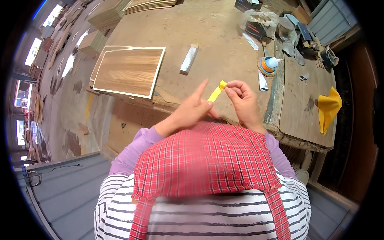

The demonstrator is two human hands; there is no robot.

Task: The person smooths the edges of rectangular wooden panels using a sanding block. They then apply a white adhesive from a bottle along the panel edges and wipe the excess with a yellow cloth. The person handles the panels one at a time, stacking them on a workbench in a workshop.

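A narrow yellow strip [215, 94], crumpled at its far end, is stretched between my hands above the near edge of the worktable [216, 40]. My left hand [188, 111] pinches its near end under the thumb, with the index finger sticking out. At the crumpled end, my right hand [246, 105] grips the strip between thumb and fingertips. Whether the strip is tape or cloth I cannot tell. Beyond my left hand lies a block wrapped in silvery material [189, 60]. Left of it rests a wood-grain panel with pale edges [128, 72], on top of another panel.
To the right stand a small bottle [272, 62] and a tape roll [265, 69]. A plastic bag [264, 18] and assorted clutter sit behind them. A yellow cloth [329, 110] hangs over the right edge. Stacked boards [106, 14] stand at the far left.
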